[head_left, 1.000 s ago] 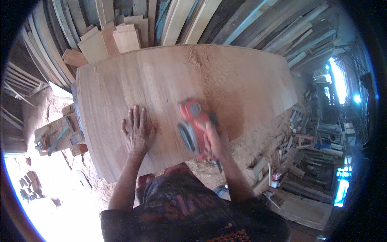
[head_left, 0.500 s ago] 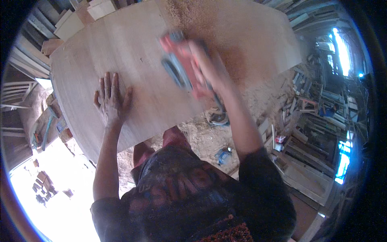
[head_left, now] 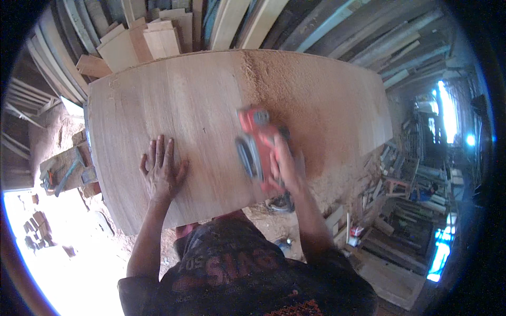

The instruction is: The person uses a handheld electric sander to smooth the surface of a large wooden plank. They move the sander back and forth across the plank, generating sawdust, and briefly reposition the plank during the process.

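Observation:
Across the middle of the view lies a wide, pale wooden panel (head_left: 211, 95). On its left half, near my side, my left hand (head_left: 164, 171) rests flat with the fingers spread. My right hand (head_left: 285, 166) is wrapped around the handle of a red electric hand planer (head_left: 257, 139), which sits on the panel right of its middle. A dark oval cover shows on the planer's left side, and its outline is slightly blurred. Brown wood shavings (head_left: 258, 76) are spread ahead of the planer and to its right. The planer's underside is hidden.
Boards and planks (head_left: 163, 39) stand stacked beyond the panel's far edge. Shavings and wood scraps litter the ground at right, near a wooden frame (head_left: 398, 184). A hammer-like tool (head_left: 71, 171) lies on a block at left. Something dark and coiled (head_left: 282, 203) lies below the planer.
The view has tilted up, so the panel's far edge and the stacked boards show more. Against the panel, the planer has come a little nearer to me; my left hand stays in place.

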Demonstrator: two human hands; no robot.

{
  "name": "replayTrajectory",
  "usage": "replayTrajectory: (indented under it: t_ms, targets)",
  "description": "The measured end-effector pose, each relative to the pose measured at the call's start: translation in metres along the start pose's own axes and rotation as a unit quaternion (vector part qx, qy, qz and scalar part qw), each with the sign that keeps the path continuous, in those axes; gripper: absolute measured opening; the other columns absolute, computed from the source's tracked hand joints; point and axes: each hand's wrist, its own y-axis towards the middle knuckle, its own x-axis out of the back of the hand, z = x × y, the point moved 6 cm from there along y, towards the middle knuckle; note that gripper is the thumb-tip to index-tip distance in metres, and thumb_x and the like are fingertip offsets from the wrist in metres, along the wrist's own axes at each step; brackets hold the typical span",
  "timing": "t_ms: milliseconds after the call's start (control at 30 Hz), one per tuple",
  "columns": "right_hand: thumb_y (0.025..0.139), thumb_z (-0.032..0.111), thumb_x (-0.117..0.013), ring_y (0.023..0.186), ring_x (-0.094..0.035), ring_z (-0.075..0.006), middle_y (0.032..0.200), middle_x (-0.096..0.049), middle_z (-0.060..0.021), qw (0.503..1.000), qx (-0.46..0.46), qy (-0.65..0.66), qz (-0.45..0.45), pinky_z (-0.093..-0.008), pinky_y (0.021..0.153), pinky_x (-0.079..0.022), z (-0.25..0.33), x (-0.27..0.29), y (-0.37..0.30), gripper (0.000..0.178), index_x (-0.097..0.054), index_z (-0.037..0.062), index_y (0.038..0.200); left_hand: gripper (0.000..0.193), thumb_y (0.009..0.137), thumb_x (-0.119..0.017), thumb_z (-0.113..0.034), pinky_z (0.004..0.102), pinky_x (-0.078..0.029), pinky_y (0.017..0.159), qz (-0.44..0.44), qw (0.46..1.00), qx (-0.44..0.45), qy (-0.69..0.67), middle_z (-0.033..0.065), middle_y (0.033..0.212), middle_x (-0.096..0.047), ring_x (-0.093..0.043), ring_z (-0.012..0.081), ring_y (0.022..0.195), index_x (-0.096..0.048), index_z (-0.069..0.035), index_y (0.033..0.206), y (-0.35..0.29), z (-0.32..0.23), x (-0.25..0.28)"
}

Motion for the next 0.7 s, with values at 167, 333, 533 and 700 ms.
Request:
replayTrajectory:
  t_ms: [167, 333, 533, 700]
  targets:
    - [0.097, 0.066, -0.052, 0.047, -0.045, -0.0101, 0.063, -0.050, 0.0031, 0.992, 0.113, 0.004, 0.063, -0.0328, 0.043, -0.038, 0.150, -0.051, 0.166, 0.059, -0.077, 0.0121, 0.095, 0.071, 0.096, -0.064, -0.051, 0.0518, -0.017, 0.124, -0.015, 1.000, 0.005, -0.012, 0.0084, 0.166, -0.038, -0.032, 0.0287, 0.155, -0.047, -0.019, 0.157, -0.002, 0.000, 0.008]
    - [0.100, 0.061, -0.052, 0.045, -0.042, -0.0117, 0.062, -0.047, 0.0014, 0.981, 0.141, 0.050, 0.125, -0.0331, 0.043, -0.036, 0.157, -0.057, 0.214, 0.058, -0.071, 0.0078, 0.108, 0.071, 0.097, -0.063, -0.056, 0.0503, -0.019, 0.124, -0.048, 0.999, -0.021, 0.015, 0.0082, 0.164, -0.042, -0.034, 0.0287, 0.154, -0.047, -0.020, 0.157, -0.002, 0.001, 0.010]
    - [0.097, 0.069, -0.054, 0.044, -0.042, -0.0077, 0.055, -0.044, 0.0052, 0.992, 0.060, -0.045, 0.106, -0.0274, 0.042, -0.034, -0.005, 0.039, 0.016, 0.064, -0.076, 0.0091, 0.096, 0.068, 0.100, -0.058, -0.054, 0.0505, -0.019, 0.125, -0.049, 0.998, -0.021, 0.026, 0.0068, 0.166, -0.038, -0.030, 0.0290, 0.155, -0.045, -0.020, 0.158, -0.002, 0.003, 0.000]
    - [0.108, 0.046, -0.051, 0.045, -0.041, -0.0052, 0.053, -0.043, 0.0052, 0.999, -0.008, -0.029, -0.020, -0.0272, 0.043, -0.032, -0.097, 0.077, -0.134, 0.049, -0.058, 0.0127, 0.072, 0.068, 0.101, -0.055, -0.055, 0.0514, -0.017, 0.125, -0.059, 0.997, -0.011, 0.044, 0.0066, 0.167, -0.037, -0.027, 0.0292, 0.156, -0.043, -0.020, 0.159, -0.004, 0.000, -0.003]
